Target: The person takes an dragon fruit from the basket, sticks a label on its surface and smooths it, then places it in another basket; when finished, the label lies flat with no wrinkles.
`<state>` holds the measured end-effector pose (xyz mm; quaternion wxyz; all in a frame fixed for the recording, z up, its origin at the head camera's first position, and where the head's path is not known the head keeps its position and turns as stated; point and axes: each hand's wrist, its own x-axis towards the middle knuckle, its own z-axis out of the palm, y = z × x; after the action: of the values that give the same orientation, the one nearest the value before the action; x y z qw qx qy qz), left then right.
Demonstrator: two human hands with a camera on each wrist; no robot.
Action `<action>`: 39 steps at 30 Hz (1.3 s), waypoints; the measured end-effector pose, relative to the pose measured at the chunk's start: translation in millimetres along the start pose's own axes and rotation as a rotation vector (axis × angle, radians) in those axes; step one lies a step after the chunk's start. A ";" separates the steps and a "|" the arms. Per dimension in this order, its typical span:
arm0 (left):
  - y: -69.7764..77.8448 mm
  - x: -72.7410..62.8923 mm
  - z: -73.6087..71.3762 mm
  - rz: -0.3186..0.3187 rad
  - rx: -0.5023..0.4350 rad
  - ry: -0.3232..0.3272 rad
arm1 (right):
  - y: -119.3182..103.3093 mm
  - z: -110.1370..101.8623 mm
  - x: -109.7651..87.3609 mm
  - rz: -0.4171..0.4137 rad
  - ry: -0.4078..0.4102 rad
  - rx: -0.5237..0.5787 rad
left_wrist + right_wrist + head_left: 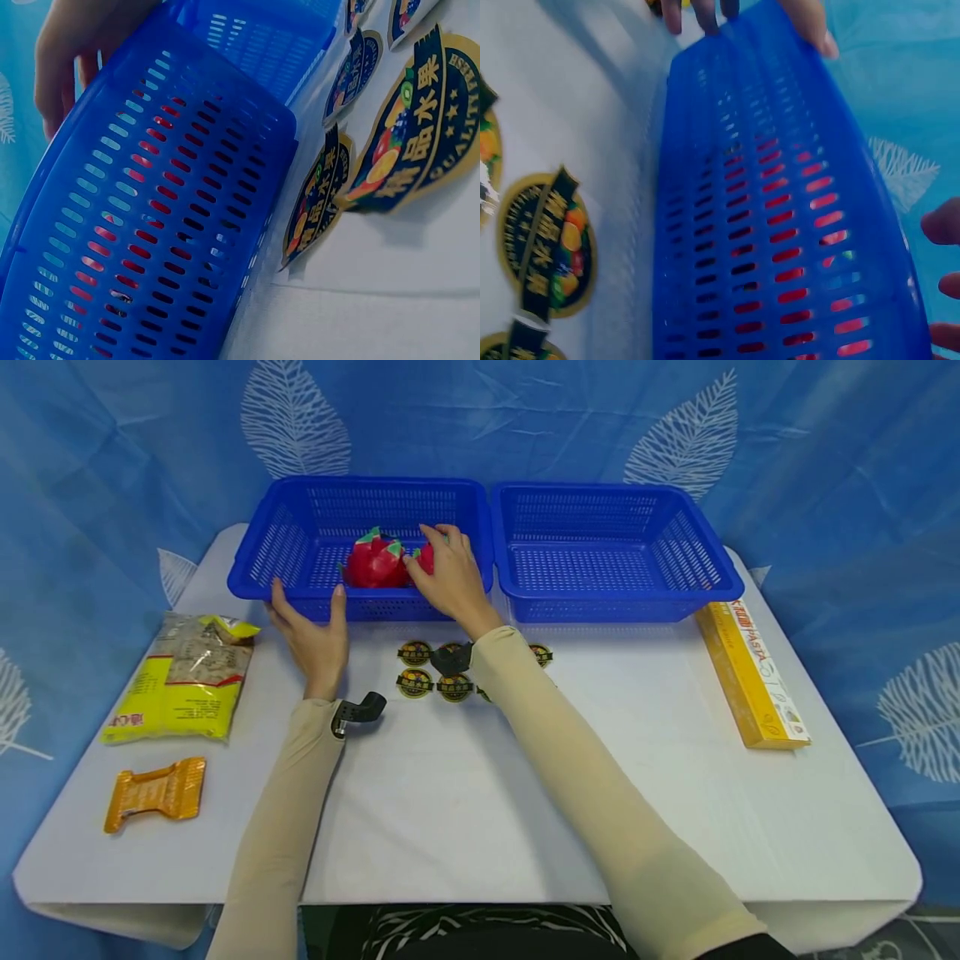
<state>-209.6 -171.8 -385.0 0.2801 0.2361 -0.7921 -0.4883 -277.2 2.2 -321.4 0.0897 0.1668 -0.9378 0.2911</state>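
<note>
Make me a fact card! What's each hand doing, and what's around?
Left hand: touching the front of the left basket
Right hand: holding a partly hidden dragon fruit
Also in left basket: a second dragon fruit
Beside left basket: right basket
On table, left: yellow bag, orange packet
On table, right: pasta box
In front: round stickers

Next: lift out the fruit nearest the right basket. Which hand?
Likely the right hand: it's already at that fruit. The left hand is farther away, at the front of the left basket.
</note>
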 end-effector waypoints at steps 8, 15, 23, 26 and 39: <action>0.0 0.9 -0.6 0.004 0.020 0.008 | -1.3 1.9 20.8 0.152 -0.127 -0.163; 0.5 0.8 -1.3 -0.009 0.030 0.000 | -3.4 -0.3 24.4 0.210 -0.228 -0.210; -1.3 -0.2 -2.7 -0.006 0.039 0.006 | -13.4 -9.9 28.4 0.263 -0.366 -0.276; -1.1 -0.2 -4.0 -0.002 0.045 0.007 | -18.7 -11.7 30.6 0.283 -0.397 -0.282; -0.4 -0.7 -2.9 -0.024 0.059 -0.025 | -19.5 -16.0 32.6 0.312 -0.495 -0.388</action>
<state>-207.1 -173.4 -384.5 0.2573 0.2478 -0.8065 -0.4711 -299.2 -12.2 -289.7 -0.1558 0.0667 -0.9832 0.0684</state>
